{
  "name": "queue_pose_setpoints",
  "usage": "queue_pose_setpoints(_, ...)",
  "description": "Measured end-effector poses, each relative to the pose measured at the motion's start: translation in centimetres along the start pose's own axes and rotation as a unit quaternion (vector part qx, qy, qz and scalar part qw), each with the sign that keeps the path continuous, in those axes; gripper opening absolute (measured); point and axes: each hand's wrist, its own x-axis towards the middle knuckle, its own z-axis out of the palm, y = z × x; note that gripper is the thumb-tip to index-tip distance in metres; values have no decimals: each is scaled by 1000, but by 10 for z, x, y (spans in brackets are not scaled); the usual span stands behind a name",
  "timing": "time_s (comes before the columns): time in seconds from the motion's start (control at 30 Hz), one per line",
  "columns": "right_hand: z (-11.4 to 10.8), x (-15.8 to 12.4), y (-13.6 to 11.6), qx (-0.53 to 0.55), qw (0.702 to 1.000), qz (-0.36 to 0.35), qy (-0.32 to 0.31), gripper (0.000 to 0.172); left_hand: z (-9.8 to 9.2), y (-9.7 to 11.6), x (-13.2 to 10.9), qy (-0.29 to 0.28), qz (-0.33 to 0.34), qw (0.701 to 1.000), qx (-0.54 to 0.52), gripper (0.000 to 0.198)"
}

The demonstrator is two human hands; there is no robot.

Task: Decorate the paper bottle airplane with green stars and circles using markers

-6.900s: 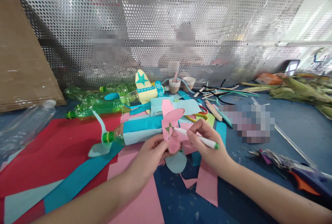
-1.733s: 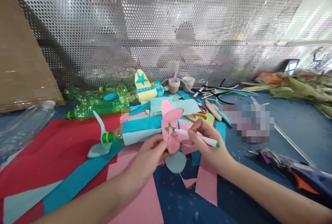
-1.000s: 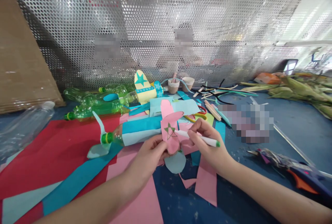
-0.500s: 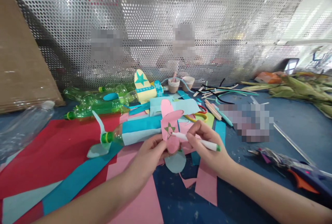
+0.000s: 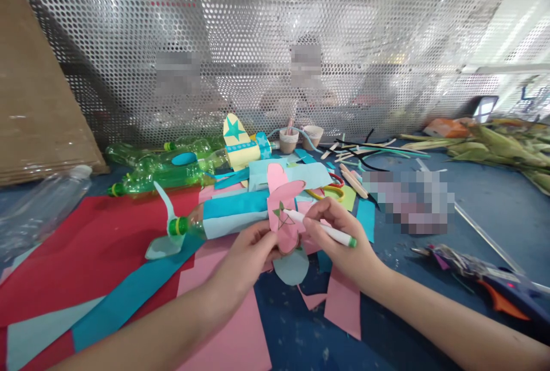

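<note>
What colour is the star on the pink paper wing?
Green; the star on the pink paper wing, by the marker tip, shows best in head view.

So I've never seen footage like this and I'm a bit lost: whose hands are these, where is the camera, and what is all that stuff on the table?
There is no machine here. These are one person's two bare hands, filmed by a camera worn on their head that looks forward and down.

The left hand pinches a pink paper wing, next to a bottle wrapped in blue paper. The right hand holds a pen, with its tip on a green star drawn on the wing.

Around them on the blue table lie sheets of red paper and pink paper, green bottles and two small cups. A metal screen full of holes stands behind.
</note>
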Motion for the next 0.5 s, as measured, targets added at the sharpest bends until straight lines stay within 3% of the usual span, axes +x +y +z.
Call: queue_pose_setpoints(0.5, 1, 1, -3, 3, 1000, 7, 0, 15, 0, 0, 0, 13, -2, 1000, -7, 23)
